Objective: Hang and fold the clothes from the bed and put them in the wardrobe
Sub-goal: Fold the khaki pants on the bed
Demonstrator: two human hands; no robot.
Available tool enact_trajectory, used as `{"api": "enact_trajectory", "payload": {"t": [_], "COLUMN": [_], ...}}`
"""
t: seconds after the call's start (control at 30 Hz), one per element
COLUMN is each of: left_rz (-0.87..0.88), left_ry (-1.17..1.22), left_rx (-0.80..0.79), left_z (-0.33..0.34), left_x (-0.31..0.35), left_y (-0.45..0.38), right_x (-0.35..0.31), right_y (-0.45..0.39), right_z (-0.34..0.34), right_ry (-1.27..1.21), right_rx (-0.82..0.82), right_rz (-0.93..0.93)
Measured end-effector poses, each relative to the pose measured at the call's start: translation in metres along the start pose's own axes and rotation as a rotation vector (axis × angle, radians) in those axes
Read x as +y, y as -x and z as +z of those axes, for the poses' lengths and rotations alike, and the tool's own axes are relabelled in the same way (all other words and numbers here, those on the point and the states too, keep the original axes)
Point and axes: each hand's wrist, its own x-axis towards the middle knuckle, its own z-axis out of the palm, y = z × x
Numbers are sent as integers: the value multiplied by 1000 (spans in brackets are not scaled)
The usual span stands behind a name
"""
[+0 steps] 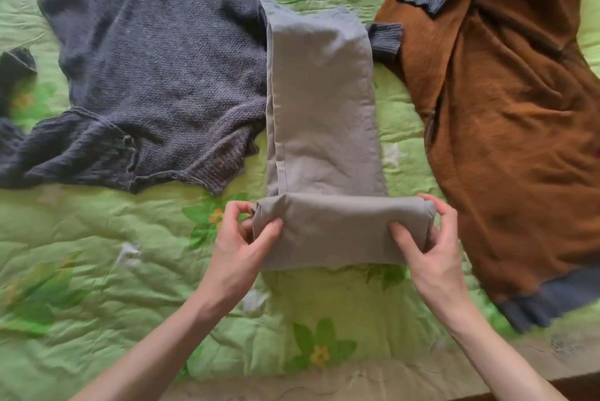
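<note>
— Where are the trousers (321, 102) now?

— The grey trousers lie in the middle of the bed (97, 270), folded lengthwise into one long strip that runs from the near part toward the far edge. The near end is turned over into a thick roll, and this roll lies across the strip.

— And the hands?

— Both hold the roll. The left hand (242, 238) pinches its left end, thumb on top of the cloth and fingers curled around the end. The right hand (431, 238) pinches the right end in the same way, thumb on top, fingers wrapped over the far side.

— What lies beside the trousers?

— On the left, a dark grey knitted sweater (156, 69) is spread out, and its edge touches the left side of the strip. On the right, a brown jacket (506, 127) with dark ribbed cuffs and hem lies crumpled toward the right edge of the bed; one cuff is just beside the strip. Under everything is a green cover with a flower print.
</note>
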Motion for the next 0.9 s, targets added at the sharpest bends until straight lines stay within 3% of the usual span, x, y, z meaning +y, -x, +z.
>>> {"api": "enact_trajectory", "payload": {"t": [0.1,0.17,0.23,0.27,0.37,0.47,0.63,0.77,0.9], "left_rz": [-6,75,286,449,792,766,674,664,667], "left_ry": [4,-249,-589,-711,-1055,-1359,-1476,-1442,-1350], "left_rx": [70,162,327,337,52,-196,-186,-214,-260], "left_z": [17,26,29,27,17,10,19,22,14], "left_x": [-1,-8,-12,-15,-28,-43,-42,-33,-16], "left_y": [-13,-17,-16,-17,-22,-22,-24,-21,-21], "right_x": [5,9,9,8,13,27,30,22,17], "right_y": [-16,-28,-38,-41,-44,-38,-48,-50,-41], "right_z": [21,29,34,36,35,29,20,13,4], "right_ry": [159,320,504,578,749,928,1052,1080,978], "right_rx": [70,78,114,130,6,-279,-514,-552,-445], "right_rz": [-97,-184,-311,-387,-658,-721,-713,-721,-784]}}
